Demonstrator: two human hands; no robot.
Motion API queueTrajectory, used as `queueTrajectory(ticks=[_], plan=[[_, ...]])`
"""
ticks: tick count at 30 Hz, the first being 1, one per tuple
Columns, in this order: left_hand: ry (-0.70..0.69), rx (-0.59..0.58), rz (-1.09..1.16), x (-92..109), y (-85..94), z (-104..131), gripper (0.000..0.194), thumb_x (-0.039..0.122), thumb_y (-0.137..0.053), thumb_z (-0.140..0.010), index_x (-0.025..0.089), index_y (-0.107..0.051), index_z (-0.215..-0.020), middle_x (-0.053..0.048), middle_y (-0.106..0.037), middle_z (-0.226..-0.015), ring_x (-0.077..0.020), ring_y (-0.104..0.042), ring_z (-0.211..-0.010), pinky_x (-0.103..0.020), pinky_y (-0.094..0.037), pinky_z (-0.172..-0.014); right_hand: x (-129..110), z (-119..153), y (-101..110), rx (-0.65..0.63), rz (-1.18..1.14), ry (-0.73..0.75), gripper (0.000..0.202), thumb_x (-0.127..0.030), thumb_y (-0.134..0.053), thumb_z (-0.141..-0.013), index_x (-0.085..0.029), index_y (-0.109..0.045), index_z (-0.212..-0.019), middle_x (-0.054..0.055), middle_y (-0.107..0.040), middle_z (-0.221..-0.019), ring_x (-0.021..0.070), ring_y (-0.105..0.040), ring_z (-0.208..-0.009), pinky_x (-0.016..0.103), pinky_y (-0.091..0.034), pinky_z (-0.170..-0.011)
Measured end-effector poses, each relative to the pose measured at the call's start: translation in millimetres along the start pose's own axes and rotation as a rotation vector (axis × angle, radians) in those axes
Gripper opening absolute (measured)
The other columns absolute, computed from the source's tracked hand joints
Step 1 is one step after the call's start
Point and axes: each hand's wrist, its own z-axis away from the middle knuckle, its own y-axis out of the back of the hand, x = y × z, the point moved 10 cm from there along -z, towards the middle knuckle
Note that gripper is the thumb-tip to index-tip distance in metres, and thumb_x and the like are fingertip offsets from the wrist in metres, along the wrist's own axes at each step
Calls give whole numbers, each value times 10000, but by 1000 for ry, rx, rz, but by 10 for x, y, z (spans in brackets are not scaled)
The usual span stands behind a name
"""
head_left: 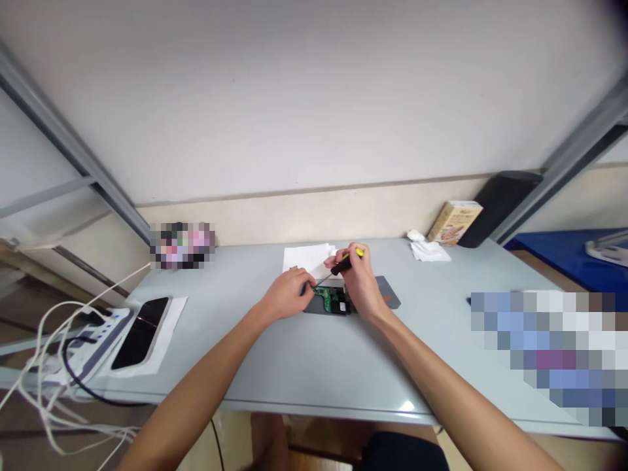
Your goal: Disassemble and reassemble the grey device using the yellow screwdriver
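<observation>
My right hand (360, 278) is wrapped round a screwdriver (342, 264) with a black and yellow handle. Its thin shaft slants down to the left, the tip meeting the left part of a green circuit board (326, 297). The board has black parts on it and lies over a dark grey flat piece (316, 305). At the board's left end, my left hand (290, 292) has its fingers bent and close together, near the screwdriver tip; whatever they grip is mostly hidden. Partly behind my right hand is a dark grey box (388, 292) with reddish marking.
White paper (305, 258) lies behind the board. On the left are a phone (141, 332), a white power strip (93, 347) and tangled cables (46, 366). Crumpled tissue (428, 250), a carton (454, 222) and a black cylinder (498, 208) stand back right. A wall closes the rear.
</observation>
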Motion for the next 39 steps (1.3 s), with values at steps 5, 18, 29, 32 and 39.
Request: queueTrajectory(ticks=[5, 18, 29, 32, 39], plan=[[-7, 1, -7, 2, -8, -1, 200, 118, -534, -908, 209, -707, -952, -54, -720, -936, -233, -637, -931, -380, -531, -892, 0, 19, -31, -23, 27, 0, 372, -646, -641, -930, -305, -509, -1000, -30, -574, -914, 159, -642, -858, 335, -521, -871], [-4, -8, 28, -42, -50, -13, 145, 110, -522, -876, 210, -627, -875, -50, -681, -906, -231, -614, -899, -379, -524, -846, -46, -304, -608, -223, 262, -79, 434, -644, -617, -931, -229, -663, -814, -15, -570, -684, 142, -524, -645, 286, -435, -631], [4, 1, 63, -37, -43, -17, 160, 90, -523, -855, 214, -624, -855, -34, -662, -868, -220, -593, -887, -366, -513, -864, 24, -292, -359, -34, -21, -32, 446, -713, -590, -922, -267, -584, -948, -61, -487, -654, 120, -455, -579, 268, -385, -576], [19, -3, 73, -51, -40, -18, 149, 100, -530, -854, 215, -625, -852, -36, -665, -875, -223, -592, -893, -371, -516, -874, 42, -283, -362, 1, -25, 21, 443, -722, -603, -910, -289, -514, -932, -78, -462, -639, 122, -416, -559, 264, -363, -562], [-3, 6, 65, -52, -47, -19, 155, 99, -518, -864, 215, -620, -849, -39, -657, -873, -225, -587, -906, -370, -514, -875, -28, -238, -398, -63, 44, -35, 349, -601, -685, -909, -262, -609, -873, -21, -558, -786, 138, -512, -693, 273, -425, -637]])
